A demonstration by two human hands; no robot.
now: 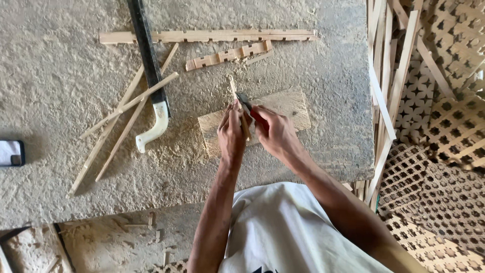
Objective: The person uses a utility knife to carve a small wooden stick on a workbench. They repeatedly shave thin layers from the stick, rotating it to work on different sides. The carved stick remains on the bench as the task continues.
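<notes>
My left hand [231, 132] pinches a thin wooden stick [234, 91] that stands slanted on a flat wooden board [283, 108]. My right hand [275, 134] grips a red-handled knife [246, 104], its dark blade resting against the stick just above my left fingers. Both hands are close together over the board's middle. Pale wood shavings lie around the stick's far end.
A black saw with a white handle [151, 76] lies left of the board among several loose thin sticks [121, 116]. Notched wooden strips [207, 36] lie at the far edge. A phone [11, 152] sits at the left. Carved lattice panels [434, 151] and long slats pile up on the right.
</notes>
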